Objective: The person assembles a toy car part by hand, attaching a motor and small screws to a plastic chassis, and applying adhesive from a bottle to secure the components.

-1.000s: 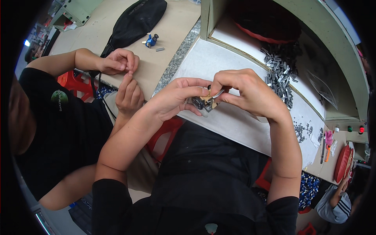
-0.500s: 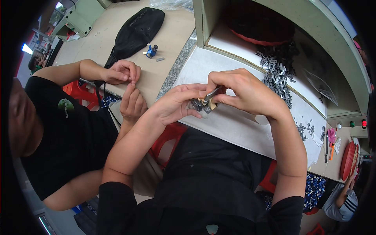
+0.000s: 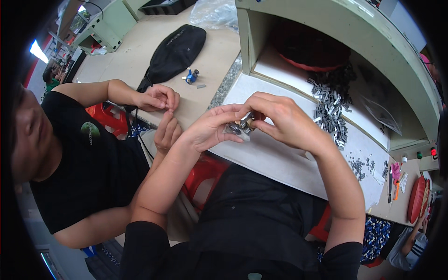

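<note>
Over the front of the white work surface, my left hand grips a small metal fixture with a dark round knob and a tan part. Its fingers wrap the fixture from the left. From the right, my right hand closes thumb and forefinger on a flat grey metal piece at the fixture's top. Fingers partly hide both, so I cannot tell whether the piece sits in the fixture or only touches it. A heap of small grey metal pieces lies beyond my right hand.
A green-framed shelf arches over the heap and a red tray. Left of me, a co-worker's hands meet above the brown table, near a blue fixture and a black mesh bag. Tiny parts and pens lie right.
The whole view has shifted slightly, so the scene sits a little further right and lower. My right fingers have drawn closer to my left hand around the fixture; both hands keep their hold.
</note>
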{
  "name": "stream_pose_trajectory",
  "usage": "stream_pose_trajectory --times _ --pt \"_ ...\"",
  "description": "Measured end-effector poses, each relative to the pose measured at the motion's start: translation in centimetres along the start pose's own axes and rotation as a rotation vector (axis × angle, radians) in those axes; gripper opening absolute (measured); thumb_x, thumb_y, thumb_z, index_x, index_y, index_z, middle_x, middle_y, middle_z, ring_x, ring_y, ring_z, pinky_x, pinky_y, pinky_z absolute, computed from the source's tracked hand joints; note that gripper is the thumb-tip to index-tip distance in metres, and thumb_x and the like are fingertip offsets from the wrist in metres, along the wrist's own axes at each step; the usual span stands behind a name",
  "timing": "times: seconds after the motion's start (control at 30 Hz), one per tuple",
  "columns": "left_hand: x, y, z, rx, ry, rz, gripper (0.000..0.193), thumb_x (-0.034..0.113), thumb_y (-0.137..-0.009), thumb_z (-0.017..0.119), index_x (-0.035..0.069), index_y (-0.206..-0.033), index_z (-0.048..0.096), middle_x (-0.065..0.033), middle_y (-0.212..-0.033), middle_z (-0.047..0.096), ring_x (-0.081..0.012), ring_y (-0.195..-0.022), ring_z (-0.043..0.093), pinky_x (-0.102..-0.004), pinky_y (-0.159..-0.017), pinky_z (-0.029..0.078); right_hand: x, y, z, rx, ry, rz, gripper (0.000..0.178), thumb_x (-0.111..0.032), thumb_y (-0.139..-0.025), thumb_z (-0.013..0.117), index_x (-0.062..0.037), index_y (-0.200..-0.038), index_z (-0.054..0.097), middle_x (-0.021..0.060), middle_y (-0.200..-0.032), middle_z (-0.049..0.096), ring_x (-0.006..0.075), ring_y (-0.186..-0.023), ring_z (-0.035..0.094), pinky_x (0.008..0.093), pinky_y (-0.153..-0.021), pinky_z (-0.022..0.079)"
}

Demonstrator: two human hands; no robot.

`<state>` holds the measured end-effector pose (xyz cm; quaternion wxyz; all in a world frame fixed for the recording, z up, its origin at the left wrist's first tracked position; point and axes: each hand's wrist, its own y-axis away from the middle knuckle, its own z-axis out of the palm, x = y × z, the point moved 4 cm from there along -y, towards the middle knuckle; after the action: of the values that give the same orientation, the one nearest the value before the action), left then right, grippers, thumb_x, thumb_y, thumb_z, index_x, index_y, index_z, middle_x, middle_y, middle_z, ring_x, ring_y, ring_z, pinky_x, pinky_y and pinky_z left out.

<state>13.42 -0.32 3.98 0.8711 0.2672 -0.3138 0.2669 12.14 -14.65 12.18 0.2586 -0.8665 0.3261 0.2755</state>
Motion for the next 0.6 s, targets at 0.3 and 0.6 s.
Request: stream_pose_trajectory --times 0.3,0.6 --pt "2.0 -0.2 -3.7 0.011 0.014 0.054 0.042 0.026 -0.093 0.033 0.002 -0.125 0.041 -0.006 -0.097 0.059 -0.0144 -0.085 0.06 -0.0336 -0.068 0.055 2.3 5.0 3.3 0.531 -0.391 0.305 0.034 0.004 -0.075 0.055 -0.002 -0.108 0.054 0.0088 -0.096 0.059 0.012 -0.071 0.057 0.0241 -0.066 0.046" --pt "2.4 -0.6 -3.4 -0.09 0.072 0.089 0.044 0.027 -0.092 0.035 -0.002 -0.124 0.04 -0.0096 -0.102 0.058 -0.016 -0.082 0.061 -0.0333 -0.063 0.056 1.0 4.5 4.6 0.562 -0.074 0.206 0.02 -0.001 -0.069 0.066 -0.0051 -0.088 0.062 0.0066 -0.088 0.06 0.0185 -0.075 0.057 0.0271 -0.065 0.045"
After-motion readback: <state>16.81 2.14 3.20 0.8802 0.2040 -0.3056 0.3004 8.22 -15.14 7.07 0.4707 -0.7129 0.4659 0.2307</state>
